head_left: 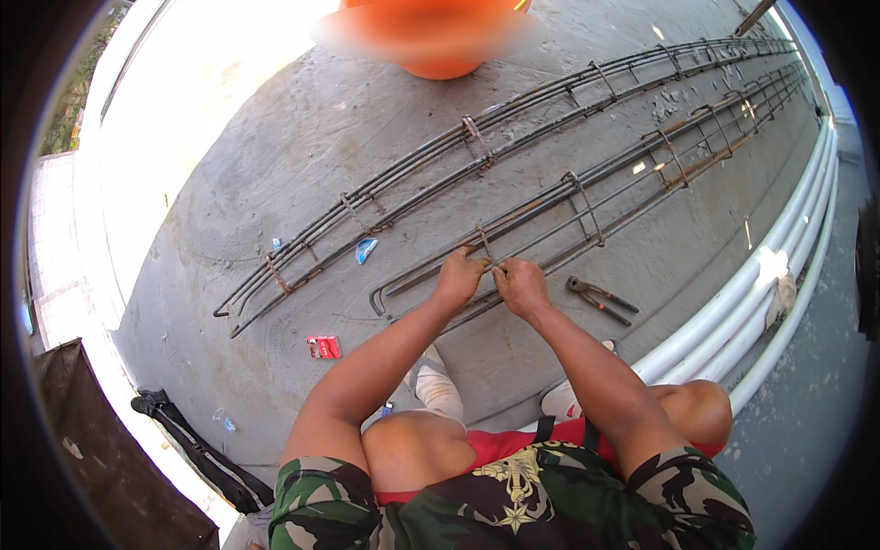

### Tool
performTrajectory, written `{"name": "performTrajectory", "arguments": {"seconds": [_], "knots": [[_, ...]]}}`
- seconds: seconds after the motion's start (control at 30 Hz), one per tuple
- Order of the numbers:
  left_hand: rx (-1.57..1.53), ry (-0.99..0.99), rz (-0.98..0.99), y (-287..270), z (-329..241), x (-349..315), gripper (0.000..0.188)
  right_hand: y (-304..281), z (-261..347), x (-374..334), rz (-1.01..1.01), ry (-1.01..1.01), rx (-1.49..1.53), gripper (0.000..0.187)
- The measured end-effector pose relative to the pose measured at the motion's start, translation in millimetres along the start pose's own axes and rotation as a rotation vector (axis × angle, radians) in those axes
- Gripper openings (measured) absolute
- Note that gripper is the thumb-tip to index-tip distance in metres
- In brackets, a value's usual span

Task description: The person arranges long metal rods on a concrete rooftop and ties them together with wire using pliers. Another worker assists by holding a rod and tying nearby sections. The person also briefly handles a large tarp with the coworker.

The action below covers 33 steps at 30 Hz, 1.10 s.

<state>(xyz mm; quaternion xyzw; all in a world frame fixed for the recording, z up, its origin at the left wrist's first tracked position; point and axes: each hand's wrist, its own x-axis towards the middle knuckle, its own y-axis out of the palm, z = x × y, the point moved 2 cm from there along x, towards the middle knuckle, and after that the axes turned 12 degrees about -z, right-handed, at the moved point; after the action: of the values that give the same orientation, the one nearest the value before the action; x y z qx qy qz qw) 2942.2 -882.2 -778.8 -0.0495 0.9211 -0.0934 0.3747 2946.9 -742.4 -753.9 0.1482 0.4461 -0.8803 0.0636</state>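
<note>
Two long rebar cages lie on the grey concrete floor. At the near end of the closer rebar cage (550, 209), both hands meet around a thin stirrup (483, 240). My left hand (461, 279) is closed on it, fingertips at its lower part. My right hand (522, 286) pinches at the same spot from the other side, and its fingers hide the exact contact. The hooked bar end (376, 301) sticks out left of my hands. Pincers (600, 300) with orange-brown handles lie to the right of my right hand, touched by neither.
The farther rebar cage (412, 213) runs alongside. An orange bucket (440, 66) stands at the top. White pipes (733, 323) line the right. A red packet (324, 347) and a blue-white wrapper (366, 250) lie on the floor. Dark cloth (110, 449) is at lower left.
</note>
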Motion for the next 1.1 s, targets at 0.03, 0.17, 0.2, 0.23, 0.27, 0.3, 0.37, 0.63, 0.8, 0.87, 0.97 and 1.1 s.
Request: {"name": "performTrajectory", "arguments": {"seconds": [0.03, 0.17, 0.2, 0.23, 0.27, 0.3, 0.37, 0.63, 0.8, 0.87, 0.97, 1.1], "knots": [[-0.035, -0.055, -0.010, -1, -5, -1, 0.038, 0, 1, 0, 0.001, 0.002, -0.010, 0.022], [-0.001, -0.044, 0.032, -1, 2, 8, 0.027, -3, 3, -2, 0.022, 0.041, -0.001, 0.022], [0.086, -0.003, 0.001, -1, 5, 10, 0.025, -3, 4, -2, 0.011, 0.032, 0.007, 0.022], [0.173, 0.037, -0.027, 0, 4, 12, 0.023, -2, 5, -3, 0.000, 0.025, 0.013, 0.022], [0.199, 0.059, -0.070, 2, 3, 14, 0.020, -2, 6, -3, -0.011, 0.017, 0.019, 0.022], [0.225, 0.080, -0.113, 6, 1, 17, 0.017, 0, 5, -3, -0.052, -0.011, 0.010, 0.022], [0.230, 0.062, -0.155, 11, -2, 17, 0.014, 5, 2, -6, -0.124, -0.072, -0.006, 0.022], [0.113, 0.123, -0.068, 2, 0, -6, 0.023, 0, 4, 0, 0.063, -0.030, -0.129, 0.020], [0.194, 0.426, 0.039, -5, 11, -22, 0.030, -44, 23, 28, 0.332, -0.121, -0.362, 0.017], [0.239, 0.534, 0.076, -7, 8, -23, 0.032, -56, 30, 32, 0.357, -0.187, -0.488, 0.015], [0.303, 0.562, 0.164, -7, 3, -17, 0.035, -48, 41, 15, 0.498, -0.388, -0.569, 0.016], [0.213, 0.430, 0.174, -7, 5, -11, 0.044, -32, 66, 40, 0.447, -0.588, -0.500, 0.016]]}}
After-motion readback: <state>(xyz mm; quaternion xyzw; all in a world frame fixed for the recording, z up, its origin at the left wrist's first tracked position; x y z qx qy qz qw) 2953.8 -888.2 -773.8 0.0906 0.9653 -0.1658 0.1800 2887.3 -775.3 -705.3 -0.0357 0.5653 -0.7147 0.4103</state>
